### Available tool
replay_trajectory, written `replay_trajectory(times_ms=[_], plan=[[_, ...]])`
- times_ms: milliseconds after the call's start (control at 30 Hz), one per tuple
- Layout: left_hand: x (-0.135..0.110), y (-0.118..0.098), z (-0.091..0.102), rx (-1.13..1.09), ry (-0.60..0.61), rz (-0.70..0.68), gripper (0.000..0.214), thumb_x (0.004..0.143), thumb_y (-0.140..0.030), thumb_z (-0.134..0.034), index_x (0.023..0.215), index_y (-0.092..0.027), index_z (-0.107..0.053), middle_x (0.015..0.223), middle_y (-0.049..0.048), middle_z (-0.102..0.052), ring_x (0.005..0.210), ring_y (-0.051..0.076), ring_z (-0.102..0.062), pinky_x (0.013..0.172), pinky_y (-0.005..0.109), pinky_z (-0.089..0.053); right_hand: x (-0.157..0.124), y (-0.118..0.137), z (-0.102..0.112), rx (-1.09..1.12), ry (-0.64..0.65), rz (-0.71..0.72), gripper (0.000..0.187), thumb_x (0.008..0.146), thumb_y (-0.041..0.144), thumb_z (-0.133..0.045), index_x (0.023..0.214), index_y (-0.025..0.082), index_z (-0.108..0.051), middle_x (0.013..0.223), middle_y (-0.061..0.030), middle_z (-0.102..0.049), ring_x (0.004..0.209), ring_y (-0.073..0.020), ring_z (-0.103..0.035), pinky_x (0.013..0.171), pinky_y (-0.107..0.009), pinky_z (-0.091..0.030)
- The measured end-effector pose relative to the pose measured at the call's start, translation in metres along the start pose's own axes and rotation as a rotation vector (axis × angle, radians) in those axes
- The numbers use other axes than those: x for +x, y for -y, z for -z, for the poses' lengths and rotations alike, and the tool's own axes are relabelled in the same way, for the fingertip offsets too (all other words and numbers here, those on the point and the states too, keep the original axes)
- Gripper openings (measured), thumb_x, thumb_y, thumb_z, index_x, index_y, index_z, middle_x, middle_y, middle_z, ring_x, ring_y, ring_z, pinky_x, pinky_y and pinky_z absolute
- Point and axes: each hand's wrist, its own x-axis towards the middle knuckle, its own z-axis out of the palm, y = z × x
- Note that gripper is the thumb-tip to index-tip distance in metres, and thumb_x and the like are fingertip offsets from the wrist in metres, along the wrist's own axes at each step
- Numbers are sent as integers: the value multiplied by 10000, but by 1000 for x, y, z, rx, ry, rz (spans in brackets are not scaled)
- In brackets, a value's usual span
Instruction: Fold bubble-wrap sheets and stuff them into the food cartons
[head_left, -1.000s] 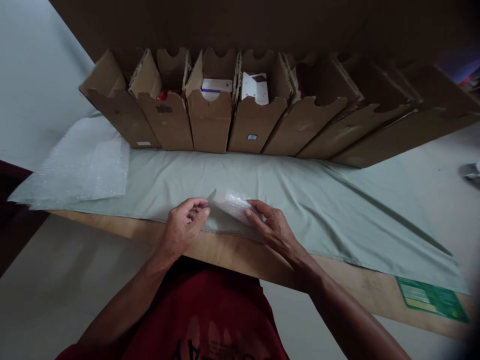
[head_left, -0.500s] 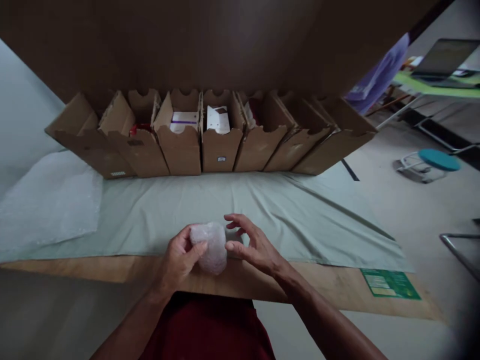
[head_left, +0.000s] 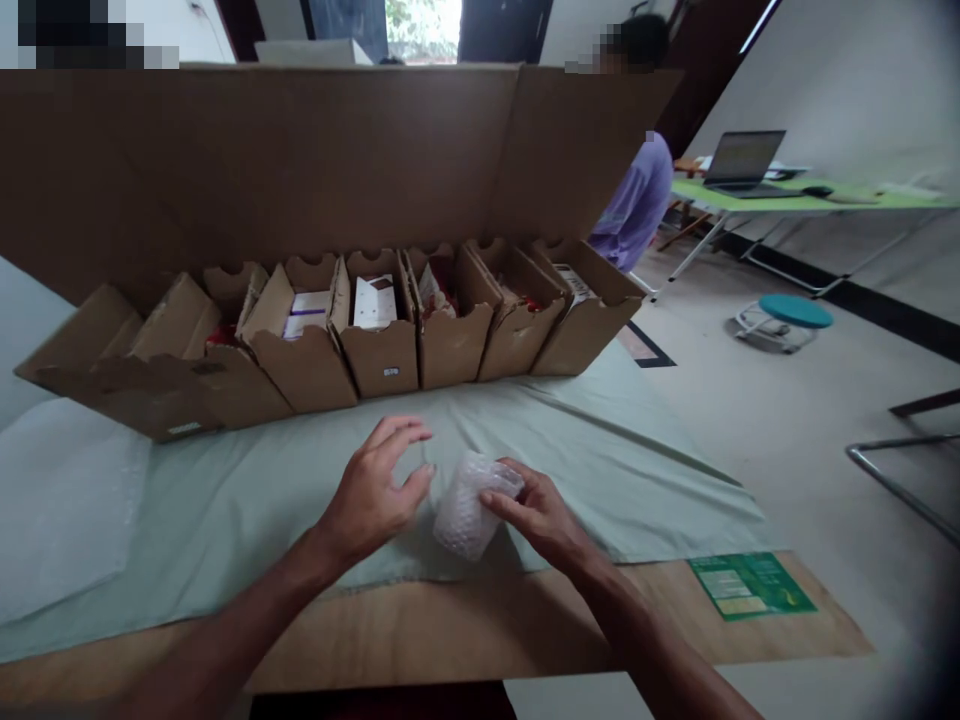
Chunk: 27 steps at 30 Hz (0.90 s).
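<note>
A bubble-wrapped bundle (head_left: 469,510) is gripped at its right side by my right hand (head_left: 536,510), thumb on the near face. What lies inside the wrap cannot be made out. To its left, my left hand (head_left: 382,485) is apart from the bundle, fingers curved and thumb spread with nothing between them. Both hands are over the pale green cloth (head_left: 300,520) near the table's front edge. At the far left of the cloth lies a flat sheet of bubble wrap (head_left: 67,500).
Beyond the hands stands a row of several cardboard bins (head_left: 382,360), some holding boxes and red packets, before a tall cardboard panel (head_left: 337,160). A green printed sheet (head_left: 750,585) lies at the front right. A person in purple (head_left: 637,205), a laptop table (head_left: 847,195) and a teal stool (head_left: 795,310) are beyond.
The bundle has passed from my left hand to my right hand and turned. My left hand has let go and opened. The head view has tilted up and shifted right.
</note>
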Motion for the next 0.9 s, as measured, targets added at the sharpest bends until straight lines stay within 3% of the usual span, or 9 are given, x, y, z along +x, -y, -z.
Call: replay_trajectory(times_ms=[100, 200, 367, 433, 500, 600, 667, 767, 900], plan=[[64, -17, -14, 80, 27, -199, 320, 874, -163, -584, 1177, -192, -682, 1390, 146, -617, 1235, 272, -634, 1051, 453, -539, 4, -16, 18, 191, -59, -83, 454, 737, 563, -817, 869, 176, -619, 757, 0, -591, 705, -163, -514, 674, -284, -394], [122, -31, -37, 154, 85, -280, 409, 880, -130, -570, 1282, -136, -643, 1487, 189, -544, 1251, 288, -635, 1092, 457, -521, 5, -30, 26, 303, -66, -107, 498, 696, 573, -848, 884, 165, -633, 772, -10, -611, 711, -167, -528, 694, -294, -399], [188, -49, -78, 430, 168, -237, 598, 894, -47, -530, 1487, -108, -479, 1567, 203, -475, 1362, 329, -565, 1149, 477, -457, 6, -38, 28, 307, -36, -126, 507, 686, 598, -853, 825, 177, -607, 719, 14, -565, 663, -146, -494, 642, -275, -368], [204, -57, -93, 553, 208, -166, 573, 903, -21, -496, 1473, -82, -484, 1425, 223, -605, 1270, 341, -637, 1071, 486, -506, 7, -38, 27, 306, -21, -143, 518, 674, 607, -857, 791, 182, -585, 690, 26, -537, 639, -134, -470, 620, -265, -348], [216, -65, -103, 639, 236, -97, 455, 911, -8, -464, 1341, -63, -601, 1217, 225, -715, 1155, 354, -698, 968, 485, -550, 8, -36, 25, 321, -22, -145, 527, 658, 613, -862, 778, 183, -581, 684, 27, -535, 635, -131, -467, 617, -263, -347], [217, -74, -106, 703, 247, -89, 331, 906, -18, -472, 1105, -95, -725, 1056, 202, -760, 1074, 356, -726, 891, 460, -568, 9, -34, 28, 353, -60, -139, 528, 638, 616, -866, 787, 177, -615, 691, 11, -567, 645, -143, -490, 627, -270, -371], [203, -77, -99, 715, 234, -132, 317, 900, -36, -487, 1072, -123, -738, 1024, 176, -771, 1019, 334, -740, 868, 439, -574, 7, -29, 36, 376, -126, -133, 505, 625, 581, -880, 806, 174, -643, 707, -1, -595, 660, -154, -509, 635, -275, -390], [162, -75, -76, 636, 171, -218, 312, 905, -64, -487, 1072, -164, -730, 1034, 128, -775, 962, 290, -745, 860, 410, -582, -4, -20, 57, 456, -254, -86, 453, 609, 503, -896, 834, 183, -668, 712, -3, -602, 645, -155, -505, 612, -274, -393], [90, -61, -30, 404, 105, -376, 297, 923, -92, -463, 1023, -217, -713, 962, 57, -767, 896, 203, -734, 823, 316, -592, -34, -11, 84, 557, -245, 12, 415, 604, 524, -860, 759, 208, -640, 616, -2, -530, 530, -155, -445, 496, -289, -349]])
